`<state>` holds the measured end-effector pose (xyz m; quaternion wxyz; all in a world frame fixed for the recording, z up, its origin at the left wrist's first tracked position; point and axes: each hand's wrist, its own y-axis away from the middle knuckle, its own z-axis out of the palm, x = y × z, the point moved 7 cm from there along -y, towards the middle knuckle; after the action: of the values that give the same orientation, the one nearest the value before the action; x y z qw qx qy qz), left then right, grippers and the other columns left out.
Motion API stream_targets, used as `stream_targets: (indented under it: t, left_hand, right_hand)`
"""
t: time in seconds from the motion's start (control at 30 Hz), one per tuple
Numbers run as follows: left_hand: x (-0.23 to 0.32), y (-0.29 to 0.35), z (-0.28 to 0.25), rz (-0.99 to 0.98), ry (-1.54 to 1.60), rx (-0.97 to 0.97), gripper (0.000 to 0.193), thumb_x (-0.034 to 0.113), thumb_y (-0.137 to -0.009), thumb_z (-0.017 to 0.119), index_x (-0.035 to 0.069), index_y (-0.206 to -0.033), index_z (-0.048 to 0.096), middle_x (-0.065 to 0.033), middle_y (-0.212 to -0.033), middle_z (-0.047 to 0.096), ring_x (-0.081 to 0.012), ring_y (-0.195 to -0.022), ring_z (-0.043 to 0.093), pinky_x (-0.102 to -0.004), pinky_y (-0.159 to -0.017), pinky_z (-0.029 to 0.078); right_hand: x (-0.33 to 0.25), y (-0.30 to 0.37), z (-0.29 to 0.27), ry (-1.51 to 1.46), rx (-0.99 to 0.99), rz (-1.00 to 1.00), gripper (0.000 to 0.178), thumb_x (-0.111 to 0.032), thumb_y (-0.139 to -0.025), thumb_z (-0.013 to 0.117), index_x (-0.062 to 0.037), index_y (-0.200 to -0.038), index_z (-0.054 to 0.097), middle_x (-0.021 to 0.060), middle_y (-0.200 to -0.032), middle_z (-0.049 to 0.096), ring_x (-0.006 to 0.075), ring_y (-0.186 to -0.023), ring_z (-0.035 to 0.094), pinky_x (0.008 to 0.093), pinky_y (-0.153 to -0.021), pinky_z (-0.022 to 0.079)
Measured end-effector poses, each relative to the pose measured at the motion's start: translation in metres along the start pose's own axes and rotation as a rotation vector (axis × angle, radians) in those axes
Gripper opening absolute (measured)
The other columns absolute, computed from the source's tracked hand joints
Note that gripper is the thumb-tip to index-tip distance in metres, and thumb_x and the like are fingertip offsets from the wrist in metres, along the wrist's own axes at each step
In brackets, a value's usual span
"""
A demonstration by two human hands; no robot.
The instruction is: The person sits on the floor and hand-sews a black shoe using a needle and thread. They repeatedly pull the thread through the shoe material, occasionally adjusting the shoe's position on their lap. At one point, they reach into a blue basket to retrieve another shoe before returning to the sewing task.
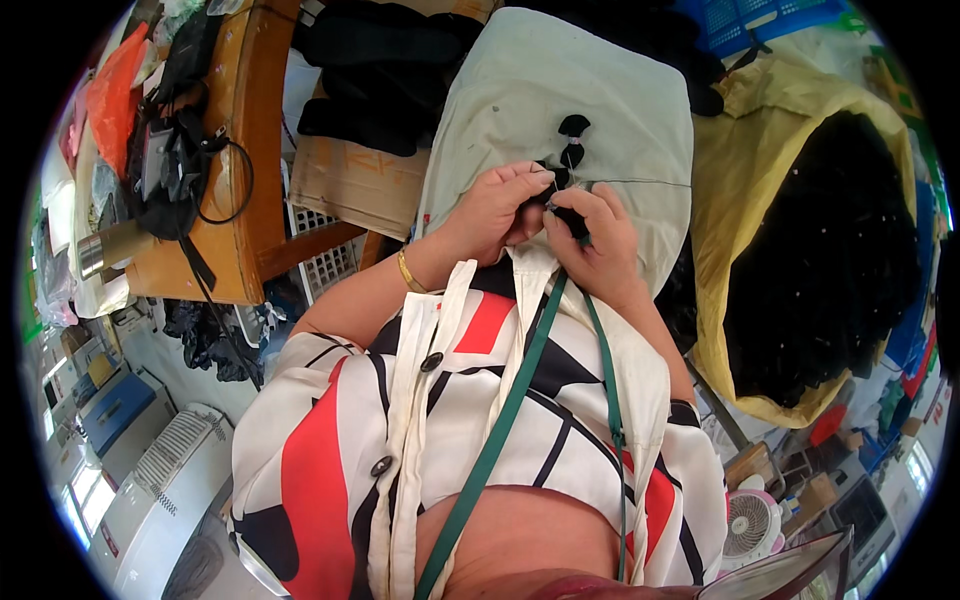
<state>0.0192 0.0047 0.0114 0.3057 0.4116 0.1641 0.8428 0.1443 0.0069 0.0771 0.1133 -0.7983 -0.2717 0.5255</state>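
Observation:
My left hand [497, 208] is closed in a pinch, its thumb and forefinger at a small black piece of soft material [553, 178]. Close beside it, my right hand [602, 238] pinches at the same spot, with more black material under its fingers. A dark thread [640, 182] stretches from between the hands to the right. Just beyond the fingertips lies a small black bow-shaped piece [573, 126], narrow at its middle. All this is over a pale cloth-covered surface [480, 110]. The fingers partly cover what they hold, and I cannot make out a needle.
On the right a yellow sack [745, 110] stands open, full of black pieces [825, 260]. A wooden table [225, 235] bearing a black bag [170, 180] is at left. Cardboard [350, 185] and black bundles [370, 125] lie beyond my left arm. A blue basket [755, 25] is far right.

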Motion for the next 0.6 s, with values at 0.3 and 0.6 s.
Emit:
stream_targets:
  t: [0.3,0.6]
  left_hand:
    - [-0.005,0.001,-0.001,0.001,0.003,0.032,0.017,0.021,-0.099,0.054,0.009,-0.088,0.058,0.0048,-0.060,0.049,-0.0024,-0.046,0.040,-0.0183,-0.039,0.026]
    - [-0.026,0.000,-0.016,-0.102,0.144,0.075,0.014,0.019,-0.095,0.058,0.008,-0.086,0.059,0.0010,-0.062,0.052,-0.0083,-0.049,0.046,-0.0218,-0.041,0.029]
  right_hand:
    - [0.002,-0.001,0.004,-0.047,-0.069,0.058,0.025,0.004,-0.073,0.070,-0.0040,-0.094,0.058,0.0098,-0.081,0.056,0.0255,-0.068,0.056,0.0333,-0.058,0.046]
    - [0.015,0.008,0.016,-0.174,-0.191,0.231,0.022,0.003,-0.075,0.067,-0.0019,-0.094,0.055,0.0098,-0.082,0.056,0.0237,-0.071,0.059,0.0307,-0.064,0.048]
